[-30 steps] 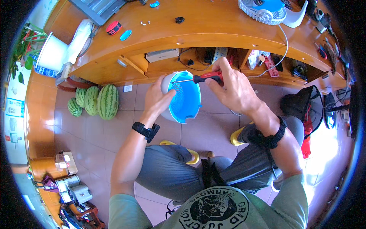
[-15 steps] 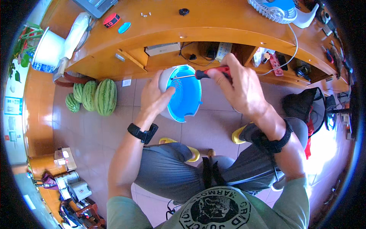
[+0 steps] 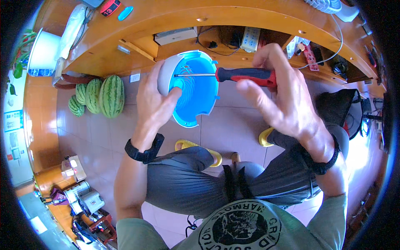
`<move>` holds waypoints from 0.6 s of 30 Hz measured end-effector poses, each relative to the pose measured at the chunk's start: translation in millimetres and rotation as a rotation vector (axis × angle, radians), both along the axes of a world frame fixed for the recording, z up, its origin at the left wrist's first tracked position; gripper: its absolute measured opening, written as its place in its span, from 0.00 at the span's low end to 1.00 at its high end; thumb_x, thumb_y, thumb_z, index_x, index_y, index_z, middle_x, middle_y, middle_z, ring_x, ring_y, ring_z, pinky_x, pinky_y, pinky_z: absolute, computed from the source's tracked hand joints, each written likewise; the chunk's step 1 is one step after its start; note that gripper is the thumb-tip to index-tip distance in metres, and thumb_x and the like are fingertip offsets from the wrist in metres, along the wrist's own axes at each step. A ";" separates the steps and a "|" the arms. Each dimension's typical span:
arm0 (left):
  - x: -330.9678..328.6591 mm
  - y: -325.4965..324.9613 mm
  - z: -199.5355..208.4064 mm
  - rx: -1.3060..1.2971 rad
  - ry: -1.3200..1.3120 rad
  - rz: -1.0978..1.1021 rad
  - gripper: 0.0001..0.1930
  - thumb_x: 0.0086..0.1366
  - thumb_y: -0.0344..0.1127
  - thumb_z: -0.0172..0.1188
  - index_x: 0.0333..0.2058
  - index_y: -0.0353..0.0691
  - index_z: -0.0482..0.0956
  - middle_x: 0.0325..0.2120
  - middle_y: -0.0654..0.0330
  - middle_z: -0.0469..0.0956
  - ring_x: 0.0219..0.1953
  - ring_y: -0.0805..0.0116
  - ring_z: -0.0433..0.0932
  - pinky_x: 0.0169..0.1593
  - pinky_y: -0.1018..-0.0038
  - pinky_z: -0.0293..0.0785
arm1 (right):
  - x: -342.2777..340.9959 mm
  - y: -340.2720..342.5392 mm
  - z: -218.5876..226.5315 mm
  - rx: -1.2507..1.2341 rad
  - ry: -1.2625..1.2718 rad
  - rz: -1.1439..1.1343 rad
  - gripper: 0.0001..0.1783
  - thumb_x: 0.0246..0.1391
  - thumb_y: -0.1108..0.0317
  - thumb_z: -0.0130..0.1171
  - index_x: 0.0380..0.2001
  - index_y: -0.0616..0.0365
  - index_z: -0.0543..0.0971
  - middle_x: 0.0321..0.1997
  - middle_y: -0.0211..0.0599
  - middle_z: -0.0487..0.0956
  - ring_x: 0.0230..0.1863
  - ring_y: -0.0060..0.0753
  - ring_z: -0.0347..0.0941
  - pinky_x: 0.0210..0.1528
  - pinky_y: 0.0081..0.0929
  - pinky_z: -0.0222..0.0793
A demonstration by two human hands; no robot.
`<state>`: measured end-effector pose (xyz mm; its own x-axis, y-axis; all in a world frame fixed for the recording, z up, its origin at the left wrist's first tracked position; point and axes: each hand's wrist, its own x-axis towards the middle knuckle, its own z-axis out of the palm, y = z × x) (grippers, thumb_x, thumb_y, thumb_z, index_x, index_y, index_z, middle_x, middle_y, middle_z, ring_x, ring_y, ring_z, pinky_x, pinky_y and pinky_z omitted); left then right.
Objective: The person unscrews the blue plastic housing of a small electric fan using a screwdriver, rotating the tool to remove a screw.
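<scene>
My left hand grips the left rim of a rounded plastic housing, white outside and bright blue inside, with a slotted grille at its bottom. Its open side faces right, and my left thumb reaches over the rim. From the right a red and black screwdriver lies level, its shaft running into the housing and its tip against the inner wall near the left thumb. My right hand has its fingers curled behind the handle's end, the thumb lifted off and slightly blurred. What the tip touches is too small to tell.
A wooden desk with an open shelf spans the far side. On it are a blue oval piece, a red round item and a white grille part with a cord. Several watermelons rest on the floor; a black bag stands right.
The view has shifted toward the desk's lower part. My right thumb has come off the screwdriver handle and the hand has loosened. The housing has tilted slightly, still in my left hand.
</scene>
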<state>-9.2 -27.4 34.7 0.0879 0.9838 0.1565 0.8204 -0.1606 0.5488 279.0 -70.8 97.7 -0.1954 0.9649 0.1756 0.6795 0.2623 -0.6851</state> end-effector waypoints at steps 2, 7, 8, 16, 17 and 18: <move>-1.6 -0.3 0.8 0.012 0.007 -0.008 0.37 0.48 0.37 0.66 0.61 0.41 0.71 0.46 0.41 0.76 0.48 0.43 0.77 0.53 0.56 0.74 | -2.8 -5.1 2.1 0.068 0.168 0.062 0.22 0.59 0.60 0.66 0.44 0.64 0.70 0.28 0.42 0.77 0.29 0.30 0.72 0.37 0.27 0.70; 2.0 -2.0 6.1 0.004 0.011 -0.019 0.37 0.47 0.37 0.66 0.61 0.42 0.71 0.46 0.42 0.76 0.47 0.43 0.77 0.53 0.56 0.74 | -7.2 -10.4 -0.8 0.091 0.240 0.022 0.19 0.60 0.61 0.66 0.42 0.64 0.72 0.29 0.37 0.78 0.29 0.23 0.69 0.35 0.23 0.68; 1.9 -2.1 5.7 0.026 0.012 -0.034 0.37 0.48 0.37 0.65 0.61 0.42 0.71 0.46 0.42 0.76 0.48 0.43 0.77 0.54 0.56 0.74 | -5.8 -10.5 0.1 0.088 0.241 0.020 0.19 0.60 0.61 0.66 0.42 0.64 0.72 0.29 0.37 0.78 0.29 0.23 0.69 0.35 0.23 0.68; -6.7 -1.0 2.4 0.078 -0.066 -0.051 0.37 0.48 0.36 0.65 0.61 0.39 0.71 0.50 0.41 0.76 0.52 0.44 0.76 0.58 0.58 0.72 | -4.8 -12.8 4.2 0.140 0.280 0.123 0.20 0.57 0.65 0.65 0.46 0.63 0.70 0.34 0.36 0.76 0.32 0.25 0.70 0.36 0.26 0.68; -5.2 -1.8 4.9 0.076 -0.068 -0.046 0.37 0.48 0.36 0.65 0.61 0.38 0.71 0.50 0.41 0.76 0.52 0.45 0.76 0.58 0.58 0.72 | -4.6 -15.0 6.3 0.098 0.241 0.095 0.21 0.57 0.65 0.66 0.46 0.63 0.70 0.34 0.37 0.76 0.33 0.25 0.70 0.37 0.25 0.68; -4.0 -2.6 7.1 0.074 -0.069 -0.041 0.38 0.48 0.36 0.65 0.61 0.37 0.70 0.50 0.41 0.76 0.52 0.45 0.76 0.58 0.58 0.72 | -5.1 -16.1 6.6 0.056 0.202 0.069 0.21 0.57 0.64 0.66 0.47 0.64 0.70 0.35 0.37 0.76 0.34 0.24 0.71 0.38 0.24 0.68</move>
